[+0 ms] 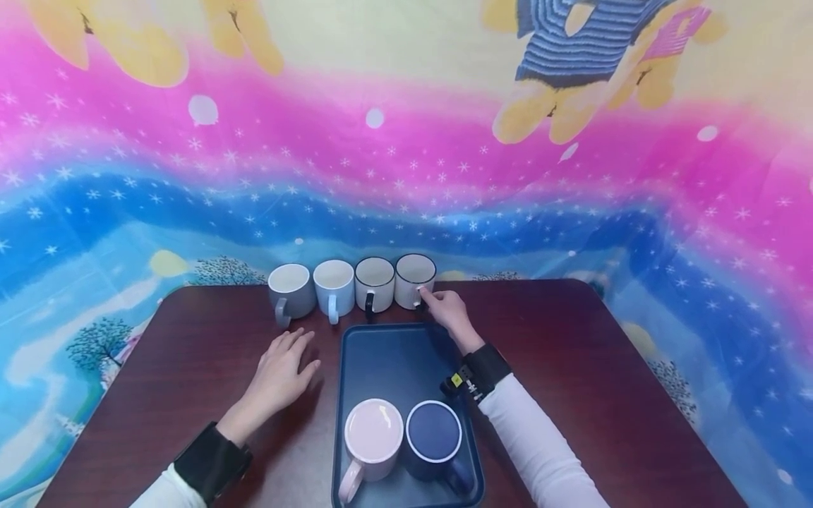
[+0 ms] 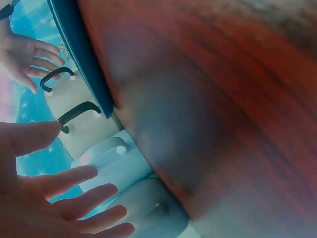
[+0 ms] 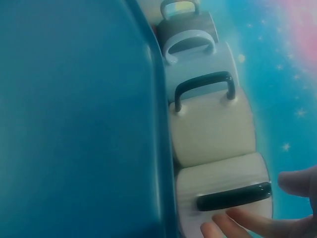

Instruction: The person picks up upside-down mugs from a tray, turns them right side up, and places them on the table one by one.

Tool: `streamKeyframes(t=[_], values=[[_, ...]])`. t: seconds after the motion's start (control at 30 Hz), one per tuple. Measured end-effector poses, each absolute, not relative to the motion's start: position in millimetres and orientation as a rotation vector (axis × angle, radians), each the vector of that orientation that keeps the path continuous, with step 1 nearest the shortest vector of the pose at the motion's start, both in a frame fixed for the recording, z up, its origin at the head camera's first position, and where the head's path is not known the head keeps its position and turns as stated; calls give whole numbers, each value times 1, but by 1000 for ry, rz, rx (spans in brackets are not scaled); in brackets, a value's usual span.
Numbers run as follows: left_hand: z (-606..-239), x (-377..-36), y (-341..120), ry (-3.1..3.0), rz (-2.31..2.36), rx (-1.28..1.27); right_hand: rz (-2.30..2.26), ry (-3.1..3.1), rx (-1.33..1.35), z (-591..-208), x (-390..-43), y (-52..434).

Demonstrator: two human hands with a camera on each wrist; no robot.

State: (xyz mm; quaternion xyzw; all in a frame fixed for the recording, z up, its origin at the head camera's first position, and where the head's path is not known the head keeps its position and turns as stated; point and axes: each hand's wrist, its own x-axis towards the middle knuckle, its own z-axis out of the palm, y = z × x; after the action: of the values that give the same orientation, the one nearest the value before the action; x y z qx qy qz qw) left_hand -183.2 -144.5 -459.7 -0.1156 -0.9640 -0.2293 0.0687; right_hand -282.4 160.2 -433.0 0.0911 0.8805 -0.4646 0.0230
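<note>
My right hand (image 1: 447, 310) is at the handle of the rightmost white mug (image 1: 409, 282), which has a dark rim. In the right wrist view its thumb and fingers lie on either side of the black handle (image 3: 233, 197), extended rather than curled round it. My left hand (image 1: 282, 367), fingers spread and holding nothing, hovers over the table in front of the grey mug (image 1: 298, 293). Between the grey mug and the rightmost one stand a light blue mug (image 1: 335, 289) and another white mug (image 1: 376, 286) with a black handle.
A dark blue tray (image 1: 387, 363) lies on the brown table (image 1: 546, 367) in front of the row. Near its front end stand a pink mug (image 1: 375, 434) and a navy mug (image 1: 434, 432), side by side. A printed curtain (image 1: 406, 176) hangs right behind the mugs.
</note>
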Motion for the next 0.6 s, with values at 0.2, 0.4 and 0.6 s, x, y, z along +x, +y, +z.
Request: streamKeyframes(t=[0.2, 0.4, 0.6], values=[[-457, -185, -142, -2901, -713, -348, -1462, 2686, 259, -427, -273, 164], [-454, -188, -139, -2878, -746, -362, -1521, 2595, 255, -423, -263, 172], [-453, -191, -136, -2864, -758, -357, -1535, 2555, 210, -420, -249, 177]])
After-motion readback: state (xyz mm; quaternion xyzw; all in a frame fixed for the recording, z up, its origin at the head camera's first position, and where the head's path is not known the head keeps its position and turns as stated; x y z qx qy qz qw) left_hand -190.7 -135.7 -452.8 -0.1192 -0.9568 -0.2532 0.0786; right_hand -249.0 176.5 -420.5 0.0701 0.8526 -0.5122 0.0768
